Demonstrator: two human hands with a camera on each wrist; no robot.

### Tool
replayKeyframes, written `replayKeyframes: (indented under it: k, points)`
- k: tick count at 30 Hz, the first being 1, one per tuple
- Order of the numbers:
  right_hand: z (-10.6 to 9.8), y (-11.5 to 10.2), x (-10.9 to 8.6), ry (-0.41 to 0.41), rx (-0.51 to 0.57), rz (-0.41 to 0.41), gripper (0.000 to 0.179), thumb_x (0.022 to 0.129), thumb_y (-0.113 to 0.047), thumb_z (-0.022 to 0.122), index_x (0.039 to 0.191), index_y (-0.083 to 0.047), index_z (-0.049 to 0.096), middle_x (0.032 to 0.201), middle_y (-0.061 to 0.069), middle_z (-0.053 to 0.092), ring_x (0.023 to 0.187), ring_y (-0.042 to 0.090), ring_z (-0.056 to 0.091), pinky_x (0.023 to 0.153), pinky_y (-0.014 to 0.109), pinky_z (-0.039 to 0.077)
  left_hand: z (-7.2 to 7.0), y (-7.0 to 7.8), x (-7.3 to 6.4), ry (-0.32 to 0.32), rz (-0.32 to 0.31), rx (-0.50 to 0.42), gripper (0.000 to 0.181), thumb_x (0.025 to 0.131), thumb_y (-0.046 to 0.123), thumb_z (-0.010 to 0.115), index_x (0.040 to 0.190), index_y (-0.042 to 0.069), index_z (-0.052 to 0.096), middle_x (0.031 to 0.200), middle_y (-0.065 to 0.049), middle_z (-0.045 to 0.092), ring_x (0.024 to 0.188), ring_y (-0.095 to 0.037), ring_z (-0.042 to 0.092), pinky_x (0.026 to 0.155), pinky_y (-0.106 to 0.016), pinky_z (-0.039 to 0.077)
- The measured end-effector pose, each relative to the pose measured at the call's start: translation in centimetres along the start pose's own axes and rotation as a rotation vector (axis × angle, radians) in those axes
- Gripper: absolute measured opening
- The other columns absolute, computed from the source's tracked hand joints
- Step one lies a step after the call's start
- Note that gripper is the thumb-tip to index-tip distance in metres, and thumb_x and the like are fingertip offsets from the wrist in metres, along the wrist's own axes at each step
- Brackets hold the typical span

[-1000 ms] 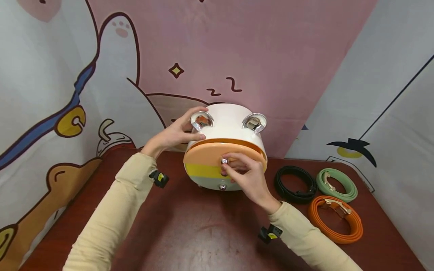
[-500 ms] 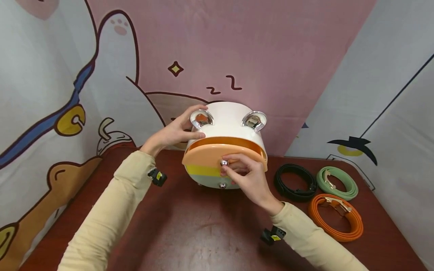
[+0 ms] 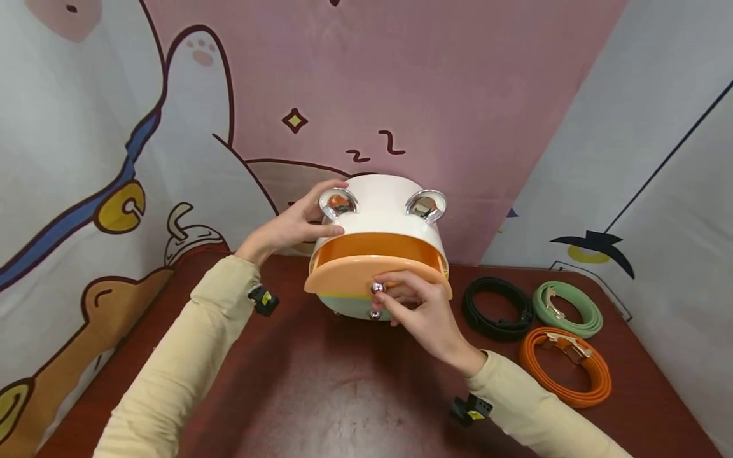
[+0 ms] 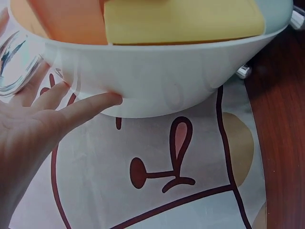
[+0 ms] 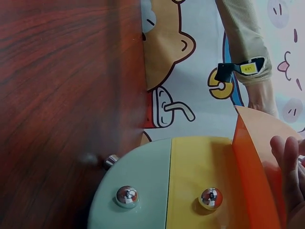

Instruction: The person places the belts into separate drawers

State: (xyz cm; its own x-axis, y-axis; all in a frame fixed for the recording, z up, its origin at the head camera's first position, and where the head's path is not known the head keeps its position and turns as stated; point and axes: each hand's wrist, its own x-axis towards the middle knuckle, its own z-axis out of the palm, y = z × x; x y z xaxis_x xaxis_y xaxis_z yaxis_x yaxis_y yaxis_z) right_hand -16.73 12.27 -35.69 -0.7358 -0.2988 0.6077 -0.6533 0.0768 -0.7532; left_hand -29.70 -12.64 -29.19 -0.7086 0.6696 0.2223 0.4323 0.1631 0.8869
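Note:
A white, rounded mini drawer cabinet (image 3: 383, 197) with shiny ear-shaped pieces stands against the backdrop. Its top orange drawer (image 3: 338, 273) is pulled partly out, baring the orange inside of the compartment. My right hand (image 3: 426, 318) pinches the round silver knob (image 3: 377, 287) on that drawer. My left hand (image 3: 289, 228) rests on the cabinet's upper left, beside the left ear (image 3: 339, 202), fingers extended along the white shell. Below the orange drawer, the yellow drawer (image 5: 188, 167) and green drawer (image 5: 143, 176) are closed, each with a silver knob, as the right wrist view shows.
Three coiled belts lie on the table's right side: a black belt (image 3: 472, 308), a green belt (image 3: 593, 312) and an orange belt (image 3: 601, 375). The dark red wooden table (image 3: 332, 394) runs back to a cartoon-printed cloth (image 3: 458, 114).
The orange drawer has slid out toward me, from a narrow gap to a wide opening, with my right hand on its knob. My left hand stays on the cabinet.

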Motion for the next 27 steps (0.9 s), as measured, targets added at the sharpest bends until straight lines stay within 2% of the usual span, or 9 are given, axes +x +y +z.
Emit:
replayKeyframes:
  k: [6,11,17,21,27]
  points:
    - [-0.1,-0.2,-0.8,-0.002,0.001,-0.001,0.029,0.082,0.018,0.065,0.109,0.006,0.064,0.08,0.017,0.07,0.069,0.016,0.069,0.048,0.029,0.052,0.2,-0.2,0.0,-0.003,-0.029,0.008,0.076,0.092,0.005,0.066,0.151,0.024,0.022,0.133,-0.013,0.046,0.093,-0.032,0.061,0.077,-0.038,0.052]
    - [0.0,0.2,-1.4,-0.008,0.013,-0.024,0.029,0.084,0.013,0.067,0.111,0.001,0.065,0.083,0.011,0.072,0.07,0.016,0.07,0.048,0.029,0.052,0.1,-0.3,0.1,-0.003,-0.019,-0.009,0.076,0.091,0.002,0.065,0.15,0.023,0.023,0.132,-0.014,0.047,0.094,-0.031,0.061,0.077,-0.036,0.052]
    - [0.1,0.0,-1.6,-0.019,0.011,-0.062,0.029,0.085,0.011,0.067,0.112,0.0,0.065,0.083,0.011,0.072,0.069,0.016,0.069,0.047,0.028,0.051,0.0,-0.3,0.0,0.004,-0.005,-0.01,0.076,0.091,0.0,0.065,0.15,0.019,0.022,0.131,-0.014,0.047,0.093,-0.031,0.061,0.076,-0.035,0.052]
    - [0.1,-0.4,-1.9,-0.017,0.003,-0.058,0.029,0.084,0.011,0.067,0.11,-0.001,0.066,0.082,0.01,0.072,0.069,0.015,0.069,0.046,0.028,0.051,0.1,-0.2,0.1,-0.001,-0.004,-0.01,0.076,0.091,0.001,0.065,0.151,0.019,0.021,0.134,-0.014,0.045,0.098,-0.031,0.061,0.079,-0.036,0.051]
    - [0.3,-0.6,-2.3,-0.023,0.006,-0.046,0.028,0.085,0.01,0.068,0.11,-0.002,0.066,0.082,0.011,0.071,0.069,0.015,0.069,0.046,0.028,0.051,0.0,-0.1,0.1,-0.004,0.003,-0.008,0.076,0.091,-0.001,0.064,0.15,0.019,0.021,0.133,-0.015,0.045,0.097,-0.029,0.06,0.078,-0.035,0.051]
